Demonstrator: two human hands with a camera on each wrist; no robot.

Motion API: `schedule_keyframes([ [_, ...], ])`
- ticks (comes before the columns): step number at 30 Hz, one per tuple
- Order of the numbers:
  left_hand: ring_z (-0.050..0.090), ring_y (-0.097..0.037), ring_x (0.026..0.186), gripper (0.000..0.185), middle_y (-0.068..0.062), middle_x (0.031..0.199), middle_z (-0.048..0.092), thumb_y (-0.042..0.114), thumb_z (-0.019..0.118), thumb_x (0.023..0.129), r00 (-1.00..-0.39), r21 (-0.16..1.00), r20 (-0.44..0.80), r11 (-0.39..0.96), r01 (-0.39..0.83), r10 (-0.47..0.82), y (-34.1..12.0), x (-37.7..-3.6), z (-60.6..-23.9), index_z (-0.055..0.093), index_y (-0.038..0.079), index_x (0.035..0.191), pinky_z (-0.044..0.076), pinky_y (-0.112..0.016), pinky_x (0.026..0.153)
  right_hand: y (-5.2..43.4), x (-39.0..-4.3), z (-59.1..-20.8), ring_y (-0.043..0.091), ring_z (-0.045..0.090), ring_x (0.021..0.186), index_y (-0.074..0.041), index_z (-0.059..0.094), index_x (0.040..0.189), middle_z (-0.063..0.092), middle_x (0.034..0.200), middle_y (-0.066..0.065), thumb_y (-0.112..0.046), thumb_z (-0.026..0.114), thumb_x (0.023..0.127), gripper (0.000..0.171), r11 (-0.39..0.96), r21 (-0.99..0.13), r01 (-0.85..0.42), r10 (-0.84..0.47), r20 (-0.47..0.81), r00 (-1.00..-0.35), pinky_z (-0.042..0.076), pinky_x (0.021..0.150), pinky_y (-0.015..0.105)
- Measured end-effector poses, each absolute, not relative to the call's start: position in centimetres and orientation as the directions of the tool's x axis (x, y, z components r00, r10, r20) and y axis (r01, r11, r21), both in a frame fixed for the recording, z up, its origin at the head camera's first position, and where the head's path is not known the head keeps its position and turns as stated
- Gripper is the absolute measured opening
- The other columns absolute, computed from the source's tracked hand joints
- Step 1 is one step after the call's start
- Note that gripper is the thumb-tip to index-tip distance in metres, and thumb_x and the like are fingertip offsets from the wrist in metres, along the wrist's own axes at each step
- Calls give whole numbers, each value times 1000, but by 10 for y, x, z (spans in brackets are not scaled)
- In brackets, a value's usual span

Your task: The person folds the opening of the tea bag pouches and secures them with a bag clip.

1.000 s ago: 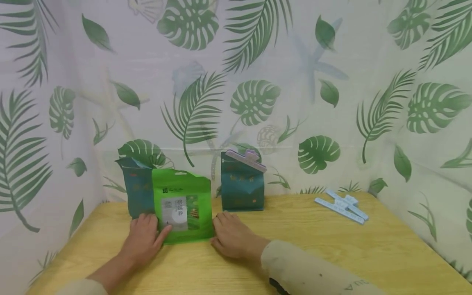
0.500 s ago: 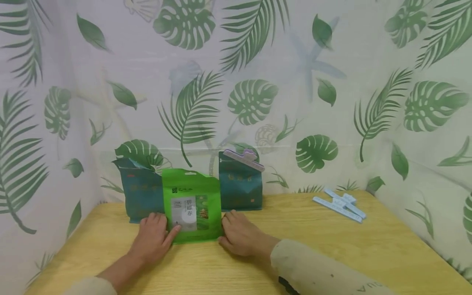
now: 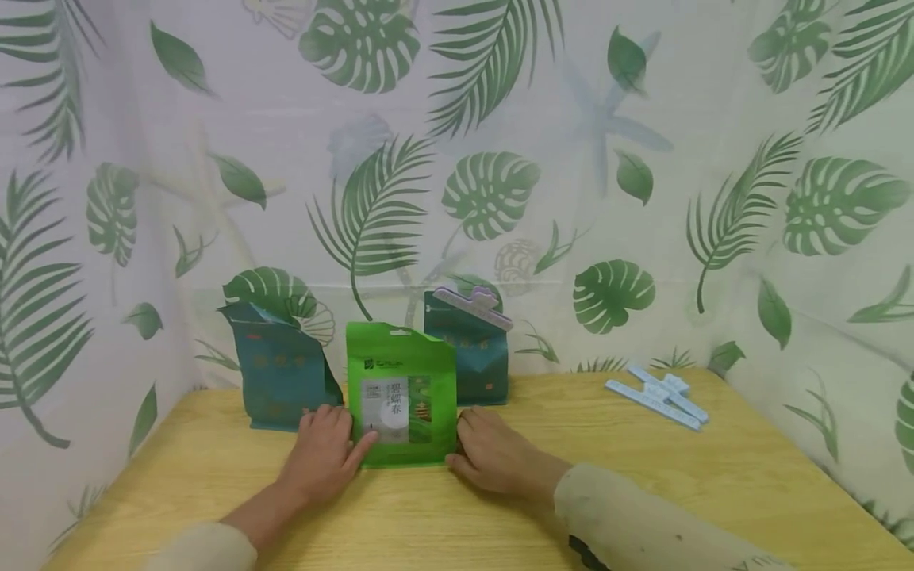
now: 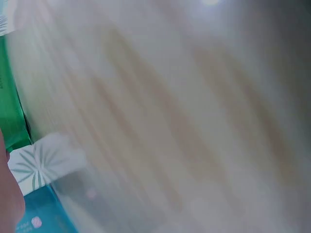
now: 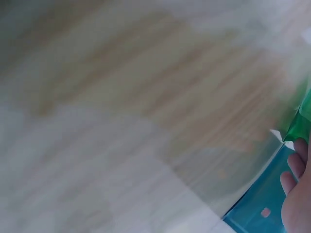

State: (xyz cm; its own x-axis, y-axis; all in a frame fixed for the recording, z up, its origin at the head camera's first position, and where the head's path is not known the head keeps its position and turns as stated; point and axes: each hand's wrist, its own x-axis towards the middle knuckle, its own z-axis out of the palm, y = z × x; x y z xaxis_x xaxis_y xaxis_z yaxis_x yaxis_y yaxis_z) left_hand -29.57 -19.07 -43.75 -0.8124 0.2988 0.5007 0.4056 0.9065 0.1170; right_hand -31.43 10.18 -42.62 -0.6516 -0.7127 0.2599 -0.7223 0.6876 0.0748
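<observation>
A bright green pouch (image 3: 401, 396) with a white label stands upright on the wooden table (image 3: 643, 484), held between both hands. My left hand (image 3: 328, 448) grips its left edge, thumb across the lower front. On the other side, my right hand (image 3: 493, 454) holds the lower right edge, fingers curled against it. The wrist views are blurred. The left wrist view shows a strip of the green pouch (image 4: 9, 102), and the right wrist view shows its corner (image 5: 302, 121) above my fingertips (image 5: 291, 179).
Two teal bags stand behind the pouch against the leaf-print curtain. The left bag (image 3: 274, 381) has an open top. The right bag (image 3: 481, 365) carries a lilac clip (image 3: 473, 306). Pale blue clips (image 3: 660, 396) lie at the table's back right.
Both hands have slid the green pouch to the right along the table, so it now stands between the two teal bags and no longer covers the left one.
</observation>
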Motion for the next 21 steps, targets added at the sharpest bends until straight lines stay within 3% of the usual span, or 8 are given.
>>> schedule_keyframes([
  [5,51,-27,95,39,-8,93,58,45,51,103,-831,105,475,918,382,291,-175,-298,-439,53,9,89,39,-49,91,115,-314,-426,25,52,111,3,55,125,59,121,15,-37,51,103,46,697,51,-716,-699,273,-661,40,103,42],
  [13,50,-28,97,45,-12,102,62,49,49,103,-836,47,439,921,386,328,-158,-296,-438,57,4,98,40,-49,93,131,-316,-428,29,53,117,5,54,128,59,127,18,-35,50,104,47,703,53,-710,-692,281,-665,40,105,45],
  [21,52,-28,96,47,-14,104,63,49,49,102,-824,28,454,918,395,340,-147,-299,-437,58,2,101,40,-47,89,141,-314,-424,30,55,113,6,57,121,60,123,19,-32,51,104,42,701,50,-711,-691,291,-661,43,100,47],
])
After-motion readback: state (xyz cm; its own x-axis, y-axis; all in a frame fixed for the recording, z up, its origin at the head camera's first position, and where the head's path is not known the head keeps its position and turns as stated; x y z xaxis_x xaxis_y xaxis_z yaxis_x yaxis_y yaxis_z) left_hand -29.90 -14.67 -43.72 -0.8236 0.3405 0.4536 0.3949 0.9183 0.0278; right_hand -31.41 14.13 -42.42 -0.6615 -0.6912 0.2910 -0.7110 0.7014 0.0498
